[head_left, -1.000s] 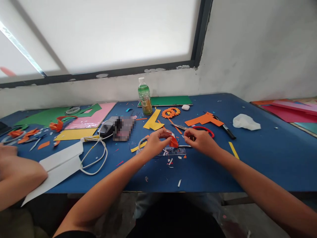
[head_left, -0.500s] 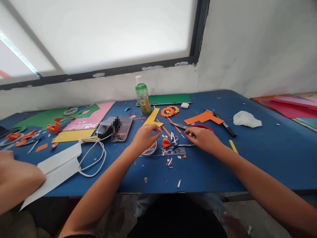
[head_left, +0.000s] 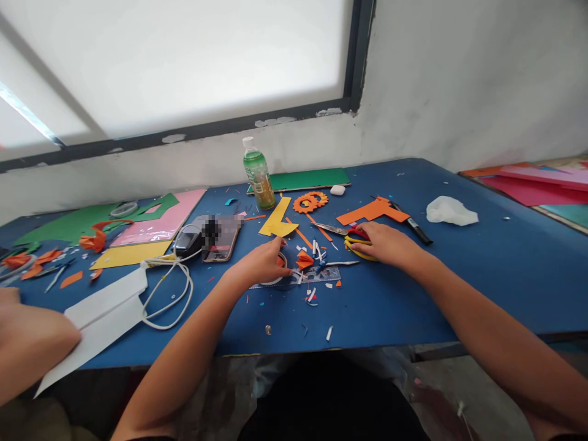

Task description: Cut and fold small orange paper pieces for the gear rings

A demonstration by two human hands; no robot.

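My left hand (head_left: 261, 262) is over a roll of tape (head_left: 274, 280), its thumb and forefinger apart; the far fingers are partly hidden. The roll overlaps a clear plastic ruler (head_left: 328, 275). My right hand (head_left: 390, 244) grips a pair of scissors by the red and yellow handles (head_left: 354, 241), with the blades (head_left: 331, 228) pointing left, low over the table. Between the hands lie a folded orange paper piece (head_left: 304, 261), thin orange strips and white and blue scraps. A yellow paper piece (head_left: 278, 222) and orange toothed paper rings (head_left: 309, 202) lie just beyond.
A green-labelled bottle (head_left: 260, 177) stands at the back. Left are a phone (head_left: 223, 242), a white cable (head_left: 189, 288) and another person's arm (head_left: 32, 343) by folded white paper (head_left: 108, 306). Right are orange paper (head_left: 372, 211), a black marker (head_left: 418, 231) and crumpled white material (head_left: 452, 211).
My left hand has moved toward me and left, its pinch opening above the tape roll. My right hand has closed around the scissors' handles, and the yellow loop now shows. The view has shifted slightly.
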